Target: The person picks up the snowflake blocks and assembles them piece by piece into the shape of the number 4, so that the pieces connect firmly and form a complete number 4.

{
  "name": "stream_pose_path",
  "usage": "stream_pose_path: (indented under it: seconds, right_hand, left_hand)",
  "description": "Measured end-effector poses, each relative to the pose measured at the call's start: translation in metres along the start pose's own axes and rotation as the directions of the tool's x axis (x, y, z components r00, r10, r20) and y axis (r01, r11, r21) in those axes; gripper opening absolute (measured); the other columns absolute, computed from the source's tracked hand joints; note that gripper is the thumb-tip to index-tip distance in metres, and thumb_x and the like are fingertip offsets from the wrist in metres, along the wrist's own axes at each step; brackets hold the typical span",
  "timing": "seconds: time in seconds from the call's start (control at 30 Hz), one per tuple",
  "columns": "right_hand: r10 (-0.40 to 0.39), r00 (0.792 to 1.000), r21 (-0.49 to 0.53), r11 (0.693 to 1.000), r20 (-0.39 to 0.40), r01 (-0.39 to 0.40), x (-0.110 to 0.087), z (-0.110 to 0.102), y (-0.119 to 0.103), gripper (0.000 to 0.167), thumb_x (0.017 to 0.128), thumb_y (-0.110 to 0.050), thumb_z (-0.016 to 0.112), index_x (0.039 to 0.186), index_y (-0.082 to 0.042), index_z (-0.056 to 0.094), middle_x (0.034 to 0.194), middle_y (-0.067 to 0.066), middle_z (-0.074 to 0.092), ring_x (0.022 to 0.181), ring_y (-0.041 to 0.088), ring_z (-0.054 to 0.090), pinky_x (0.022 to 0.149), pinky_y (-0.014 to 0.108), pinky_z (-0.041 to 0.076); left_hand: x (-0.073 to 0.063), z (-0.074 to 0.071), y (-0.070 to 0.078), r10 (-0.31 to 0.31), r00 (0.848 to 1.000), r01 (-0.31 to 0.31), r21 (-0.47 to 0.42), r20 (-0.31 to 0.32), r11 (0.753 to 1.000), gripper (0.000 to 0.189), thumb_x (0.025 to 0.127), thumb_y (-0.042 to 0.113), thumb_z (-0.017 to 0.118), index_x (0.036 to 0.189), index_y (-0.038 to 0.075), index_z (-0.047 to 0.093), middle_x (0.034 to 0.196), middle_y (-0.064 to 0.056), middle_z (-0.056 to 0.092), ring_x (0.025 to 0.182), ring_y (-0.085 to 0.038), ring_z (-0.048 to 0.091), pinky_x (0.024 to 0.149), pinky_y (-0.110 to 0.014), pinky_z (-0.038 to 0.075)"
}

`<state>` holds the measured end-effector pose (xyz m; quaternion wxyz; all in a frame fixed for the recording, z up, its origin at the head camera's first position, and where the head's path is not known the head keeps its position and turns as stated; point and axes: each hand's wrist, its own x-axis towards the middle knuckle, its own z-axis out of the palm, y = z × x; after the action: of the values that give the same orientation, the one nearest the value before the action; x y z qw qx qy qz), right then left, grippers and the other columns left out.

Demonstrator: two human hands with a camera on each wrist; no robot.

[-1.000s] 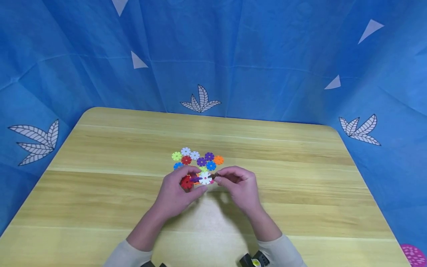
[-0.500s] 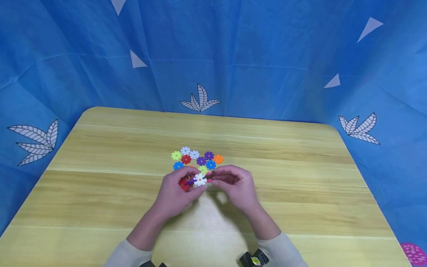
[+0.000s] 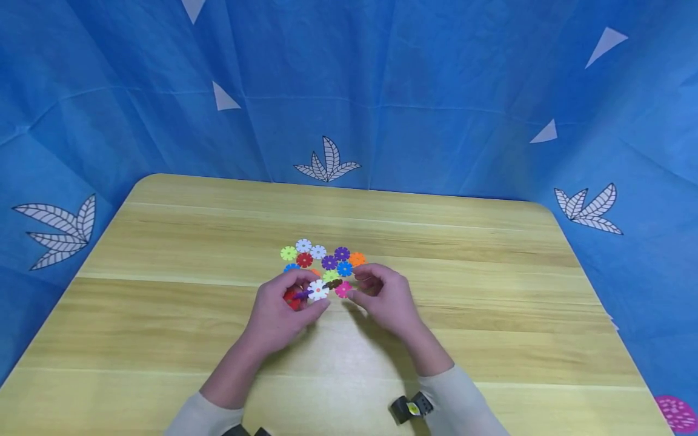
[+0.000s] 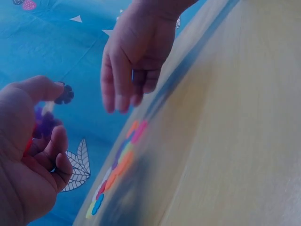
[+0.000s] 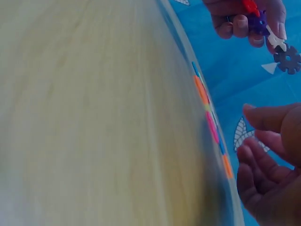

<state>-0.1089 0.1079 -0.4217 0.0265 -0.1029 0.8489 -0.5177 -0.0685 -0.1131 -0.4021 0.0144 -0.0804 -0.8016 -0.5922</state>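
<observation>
My left hand (image 3: 275,315) holds a short chain of interlocking snowflake discs above the table. The chain runs from a red disc (image 3: 291,301) through a purple disc (image 5: 257,22) and a white disc (image 3: 318,290) to a dark brown disc (image 5: 288,60) at its free end. Part of the red disc is hidden behind the fingers. Thumb and fingertips lie around the purple and white pieces. To the right, my right hand (image 3: 391,303) has loosely bent fingers with nothing between them. In the head view its fingertips come near a pink disc (image 3: 343,289).
Behind the hands, several loose discs lie flat on the wooden table (image 3: 463,290), among them an orange disc (image 3: 357,259), a blue disc (image 3: 344,269) and a dark red disc (image 3: 305,260). A blue patterned cloth (image 3: 414,91) hangs past the far edge.
My right hand has let go of the brown disc and drawn away to the right. The left hand has shifted slightly left with the chain, and the pink disc now shows.
</observation>
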Motion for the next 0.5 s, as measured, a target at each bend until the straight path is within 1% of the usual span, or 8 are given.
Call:
stream_pose_path:
  seconds: [0.1,0.23,0.33,0.5]
  right_hand:
    - [-0.022,1.000,-0.072,0.997,0.022,0.024,0.003,0.003,0.002,0.037,0.079,-0.007,0.086,0.112,-0.004,0.071,0.100,0.004,0.069,0.087,0.019,0.064,0.078,0.034,0.056]
    - [-0.031,0.998,-0.140,0.989,0.049,0.038,0.006,0.007,0.003,0.037,0.078,-0.013,0.087,0.110,-0.006,0.072,0.099,0.003,0.068,0.088,0.019,0.061,0.080,0.034,0.054]
    - [-0.021,0.997,-0.182,0.983,0.069,0.034,0.008,0.009,0.004,0.037,0.078,-0.016,0.088,0.110,-0.007,0.072,0.099,0.002,0.067,0.088,0.018,0.059,0.080,0.035,0.052]
    - [-0.005,0.997,-0.249,0.968,0.082,0.025,0.011,0.013,0.004,0.033,0.079,-0.020,0.087,0.107,-0.009,0.073,0.094,0.001,0.063,0.084,0.019,0.055,0.076,0.034,0.050]
  left_hand:
    - [0.000,-0.001,-0.002,0.015,1.000,-0.015,-0.003,-0.005,1.000,0.034,0.080,0.012,0.086,0.109,0.016,0.067,0.084,-0.011,0.059,0.073,-0.024,0.055,0.059,-0.028,0.050]
    - [-0.001,-0.003,-0.005,0.021,1.000,-0.021,-0.001,-0.011,1.000,0.034,0.080,0.012,0.086,0.108,0.016,0.067,0.082,-0.009,0.058,0.072,-0.023,0.054,0.058,-0.027,0.050]
    - [-0.001,-0.004,-0.007,0.018,1.000,-0.018,-0.005,-0.011,1.000,0.033,0.079,0.012,0.086,0.107,0.015,0.067,0.081,-0.007,0.057,0.071,-0.023,0.054,0.057,-0.027,0.049]
    - [-0.002,-0.004,-0.007,0.016,1.000,-0.016,-0.010,0.000,1.000,0.032,0.079,0.010,0.086,0.105,0.014,0.067,0.081,-0.006,0.057,0.071,-0.024,0.054,0.057,-0.026,0.049]
